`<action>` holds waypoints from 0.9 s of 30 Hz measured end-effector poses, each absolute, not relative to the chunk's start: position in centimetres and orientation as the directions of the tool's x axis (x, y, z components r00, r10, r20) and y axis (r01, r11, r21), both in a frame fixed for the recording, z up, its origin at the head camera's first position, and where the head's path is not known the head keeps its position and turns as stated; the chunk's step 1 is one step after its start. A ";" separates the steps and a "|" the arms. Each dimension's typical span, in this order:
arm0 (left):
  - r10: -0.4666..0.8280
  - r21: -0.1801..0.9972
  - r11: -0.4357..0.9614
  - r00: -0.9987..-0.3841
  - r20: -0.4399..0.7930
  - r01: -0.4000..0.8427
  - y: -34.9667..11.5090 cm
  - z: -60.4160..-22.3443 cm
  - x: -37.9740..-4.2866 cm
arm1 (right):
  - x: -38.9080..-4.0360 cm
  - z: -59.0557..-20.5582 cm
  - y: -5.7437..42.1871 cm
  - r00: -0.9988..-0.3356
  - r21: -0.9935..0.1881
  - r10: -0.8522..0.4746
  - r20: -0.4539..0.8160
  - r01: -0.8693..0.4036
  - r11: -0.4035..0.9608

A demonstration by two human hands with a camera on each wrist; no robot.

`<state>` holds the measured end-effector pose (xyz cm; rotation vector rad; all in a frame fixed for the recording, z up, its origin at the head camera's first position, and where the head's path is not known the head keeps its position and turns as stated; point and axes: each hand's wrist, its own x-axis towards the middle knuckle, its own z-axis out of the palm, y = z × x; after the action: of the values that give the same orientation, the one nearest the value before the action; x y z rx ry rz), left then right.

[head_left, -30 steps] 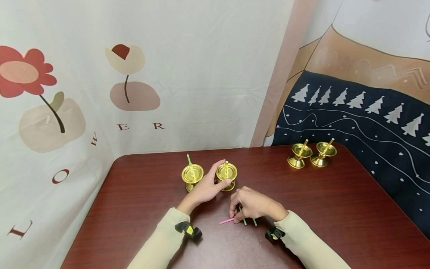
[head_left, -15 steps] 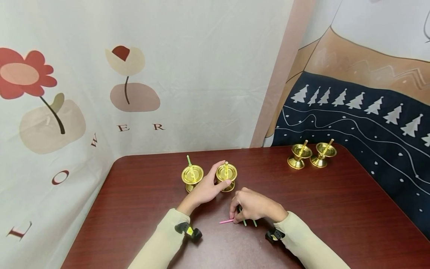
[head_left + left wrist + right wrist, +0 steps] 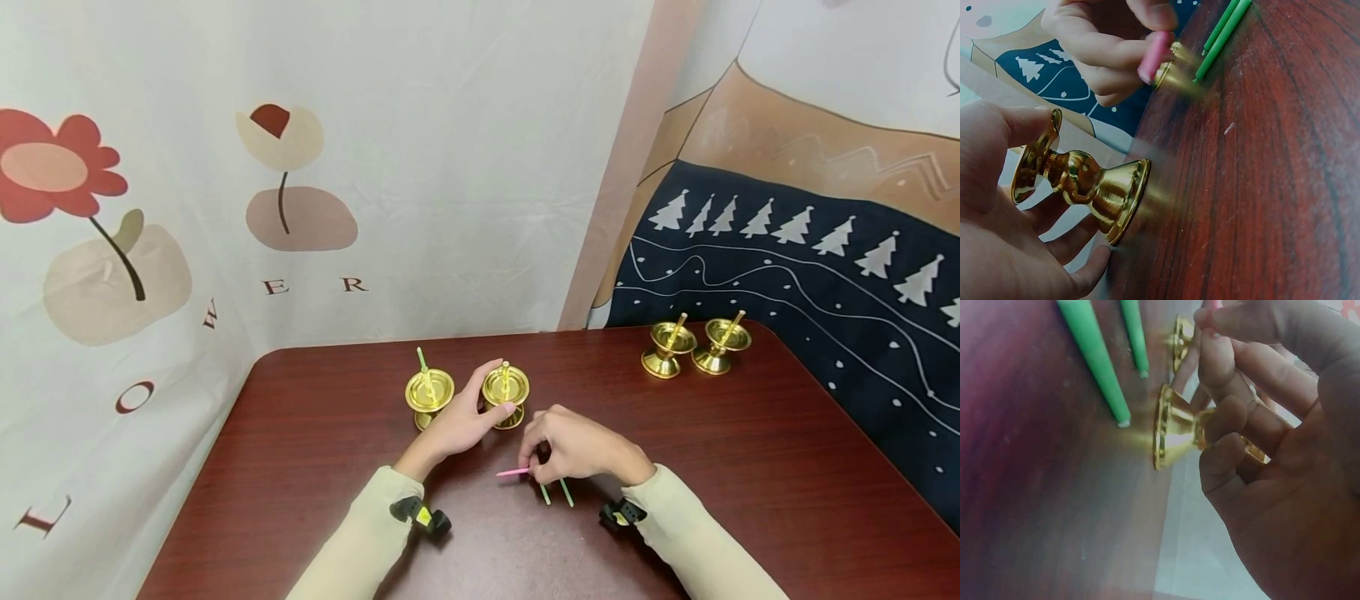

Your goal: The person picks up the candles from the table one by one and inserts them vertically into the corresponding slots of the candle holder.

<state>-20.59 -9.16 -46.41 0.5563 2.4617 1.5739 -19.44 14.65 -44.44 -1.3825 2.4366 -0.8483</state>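
Note:
My left hand [image 3: 459, 422] holds a brass candle holder [image 3: 506, 385]; in the left wrist view its thumb lies on the dish rim and the fingers pass behind the stem. The holder stands upright, with its foot on the table. A thin pink candle [image 3: 513, 472] is pinched between thumb and fingertips of my right hand [image 3: 573, 446], above the table; the left wrist view shows the pink candle [image 3: 1156, 57] end-on. Below that hand lie two thin green candles [image 3: 1094, 362], partly hidden in the head view. To the left, another brass holder [image 3: 429, 390] carries a green candle [image 3: 422, 360].
Two more brass holders [image 3: 672, 337] stand together near the back right corner of the dark red table [image 3: 315, 450]. Printed cloths [image 3: 465, 208] hang behind the table and along its sides.
My right hand has risen slightly and shifted away from me and to the right, taking the pink candle off the table. More of the green candles shows. My left hand stays put.

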 end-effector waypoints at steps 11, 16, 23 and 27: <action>0.399 0.896 0.373 -0.914 0.080 0.241 -9.2 -46.5 -20.6 | -19.8 -43.7 15.1 -0.629 -0.603 -0.737 0.247 -0.696 0.391; 0.400 0.892 0.378 -0.913 0.084 0.248 -9.2 -46.6 -20.6 | -20.1 -43.8 14.9 -0.655 -0.605 -0.675 0.340 -0.702 0.377; 0.391 0.892 0.385 -0.917 0.076 0.238 -9.1 -46.6 -20.7 | -20.9 -44.0 14.6 -0.690 -0.640 -0.579 0.434 -0.689 0.341; 0.396 0.901 0.370 -0.916 0.068 0.227 -9.2 -46.6 -20.8 | -21.5 -43.9 14.4 -0.737 -0.694 -0.518 0.434 -0.640 0.330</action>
<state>-20.75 -9.19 -46.63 0.5650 2.4647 1.5804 -21.54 14.40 -43.93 -1.1696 2.6682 -1.4981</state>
